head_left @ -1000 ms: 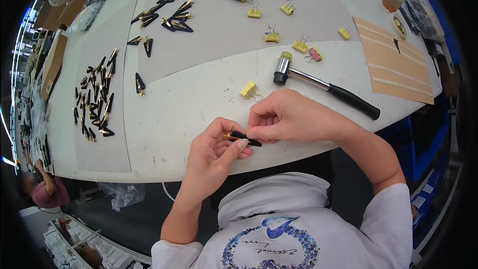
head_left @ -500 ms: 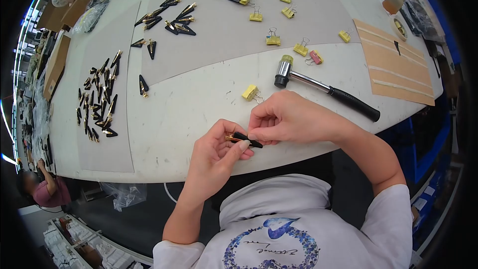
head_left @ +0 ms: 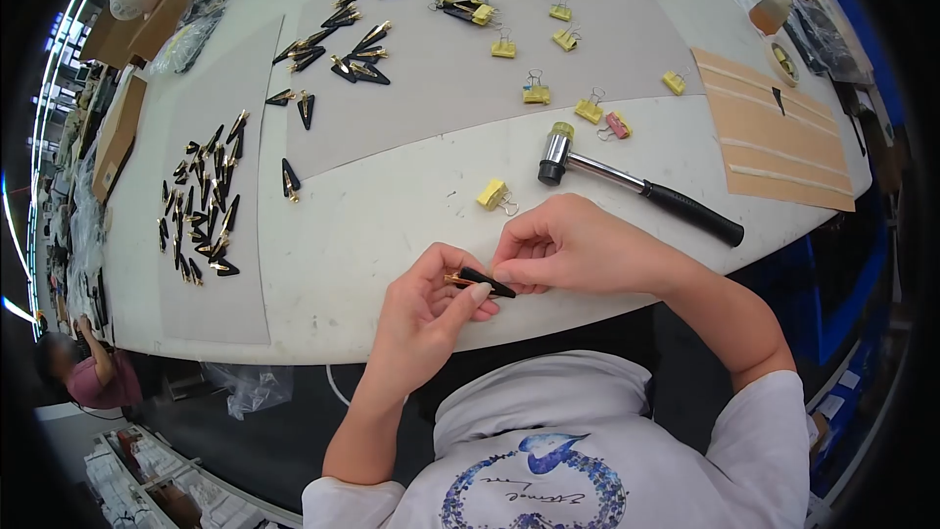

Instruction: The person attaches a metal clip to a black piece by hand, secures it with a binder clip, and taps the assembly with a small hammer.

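Note:
Near the front edge of the table, my left hand [head_left: 427, 306] pinches a black pointed clip [head_left: 480, 281] with gold-coloured metal at its left end. The thumb lies along its near side, and the fingers curl behind it. My right hand [head_left: 563, 250] is closed, its thumb and fingertips pressed together at the clip's right part. Whether a small piece sits between those fingertips is hidden. Beyond my hands lies a yellow binder clip [head_left: 493, 194]. A hammer [head_left: 641, 186] with a yellow-and-black head and black handle rests behind my right hand.
Several similar black clips lie in a pile [head_left: 211, 198] at the left and in another group [head_left: 357, 54] farther back. Several yellow binder clips [head_left: 536, 94] and one pink binder clip [head_left: 618, 124] are spread beyond the hammer. A brown board [head_left: 774, 132] lies right. Another person [head_left: 103, 377] is far left.
The black clip has turned slightly between my fingers, showing its broad black face more. My right hand has shifted slightly along it. The whole view has moved a little.

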The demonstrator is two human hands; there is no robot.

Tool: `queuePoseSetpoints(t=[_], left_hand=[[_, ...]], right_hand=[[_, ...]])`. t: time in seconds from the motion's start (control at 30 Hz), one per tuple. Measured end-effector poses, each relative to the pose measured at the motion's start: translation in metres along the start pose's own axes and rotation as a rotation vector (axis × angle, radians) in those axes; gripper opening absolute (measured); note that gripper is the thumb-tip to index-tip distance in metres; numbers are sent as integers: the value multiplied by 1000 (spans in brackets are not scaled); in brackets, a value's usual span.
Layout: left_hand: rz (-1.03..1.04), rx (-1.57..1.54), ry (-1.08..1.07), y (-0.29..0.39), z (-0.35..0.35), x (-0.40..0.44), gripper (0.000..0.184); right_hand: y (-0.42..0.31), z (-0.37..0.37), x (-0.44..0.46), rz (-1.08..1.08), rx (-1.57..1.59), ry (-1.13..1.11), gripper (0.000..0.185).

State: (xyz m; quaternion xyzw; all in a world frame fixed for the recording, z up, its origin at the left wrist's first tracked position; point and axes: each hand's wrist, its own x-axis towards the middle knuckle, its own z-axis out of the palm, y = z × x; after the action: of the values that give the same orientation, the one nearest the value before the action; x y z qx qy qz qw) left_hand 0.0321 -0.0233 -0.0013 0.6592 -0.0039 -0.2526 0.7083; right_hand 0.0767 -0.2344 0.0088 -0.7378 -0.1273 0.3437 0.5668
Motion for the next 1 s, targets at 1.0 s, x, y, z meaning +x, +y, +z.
queuePoseSetpoints(t=[1.0], left_hand=[[-10,35,-17,-3,-2,2,12]], right_hand=[[-18,2,11,-114,-345,61,26]])
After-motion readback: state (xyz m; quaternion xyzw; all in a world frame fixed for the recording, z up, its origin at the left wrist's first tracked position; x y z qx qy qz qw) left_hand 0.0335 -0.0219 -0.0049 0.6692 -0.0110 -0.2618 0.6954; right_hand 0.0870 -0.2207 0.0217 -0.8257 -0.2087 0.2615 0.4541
